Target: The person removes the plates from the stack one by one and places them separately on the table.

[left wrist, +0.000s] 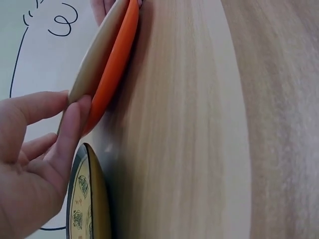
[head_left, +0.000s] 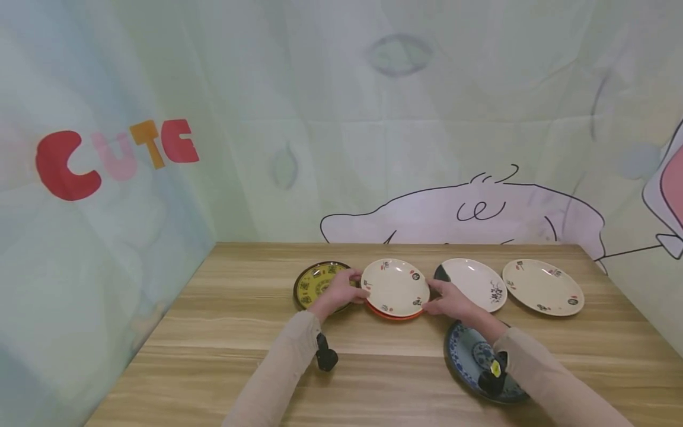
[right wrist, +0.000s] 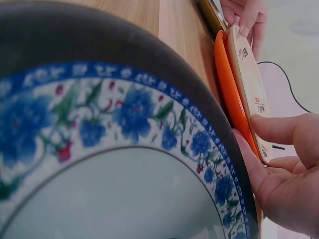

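Note:
Both hands hold a round cream plate with small dark and red motifs, one at each side of its rim. It sits over an orange plate, most of which it hides from above; a narrow gap shows between them in the left wrist view. My left hand pinches the cream plate's left edge between thumb and fingers. At the opposite edge, the thumb of my right hand lies on the upper face, with fingers at the rim close to the orange plate.
A yellow patterned plate lies left of the stack, partly behind the left hand. To the right are a white plate with a dark corner and a cream oval plate. A blue floral plate lies under the right forearm. Curtains hang behind the wooden table.

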### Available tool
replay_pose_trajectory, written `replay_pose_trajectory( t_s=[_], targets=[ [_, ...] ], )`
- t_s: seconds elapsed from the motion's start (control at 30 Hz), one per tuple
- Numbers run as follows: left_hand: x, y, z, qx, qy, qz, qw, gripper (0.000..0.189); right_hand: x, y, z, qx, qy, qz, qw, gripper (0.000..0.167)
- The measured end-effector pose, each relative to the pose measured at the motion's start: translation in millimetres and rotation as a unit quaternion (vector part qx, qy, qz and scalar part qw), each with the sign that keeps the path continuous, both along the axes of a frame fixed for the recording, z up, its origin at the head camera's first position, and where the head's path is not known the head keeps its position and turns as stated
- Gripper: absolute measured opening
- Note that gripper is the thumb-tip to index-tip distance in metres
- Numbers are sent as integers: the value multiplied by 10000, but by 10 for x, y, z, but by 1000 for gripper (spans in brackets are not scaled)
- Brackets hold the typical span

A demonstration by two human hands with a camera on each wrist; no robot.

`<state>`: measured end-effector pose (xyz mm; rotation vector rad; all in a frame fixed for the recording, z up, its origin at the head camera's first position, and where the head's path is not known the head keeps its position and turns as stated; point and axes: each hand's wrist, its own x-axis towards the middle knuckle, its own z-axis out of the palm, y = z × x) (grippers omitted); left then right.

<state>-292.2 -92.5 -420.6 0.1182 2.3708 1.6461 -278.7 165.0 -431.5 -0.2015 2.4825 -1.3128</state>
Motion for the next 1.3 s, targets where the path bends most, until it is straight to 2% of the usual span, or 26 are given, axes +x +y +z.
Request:
replay_pose_trajectory(
  t_s=[0.23, 0.57, 0.8, 1.13, 1.3],
  targets=[
    [8, 43, -20, 251, 46, 218, 9994, 56, -11, 10, 5, 8, 19, 40, 10000, 77],
    [11, 45, -59, 530, 1, 278, 9982, 56, -16, 1, -9, 8, -33, -17, 10000, 77],
    [23, 40, -16, 406, 72, 399, 9984, 54, -12, -9, 10, 37, 28, 58, 10000, 76],
    [15, -91, 75, 533, 8, 759, 9957, 57, -11, -18, 8, 29, 38, 76, 10000, 69],
    [14, -177, 98, 597, 182, 948, 9935, 55, -23, -4, -16, -23, 140, 134, 9998, 68]
  ],
)
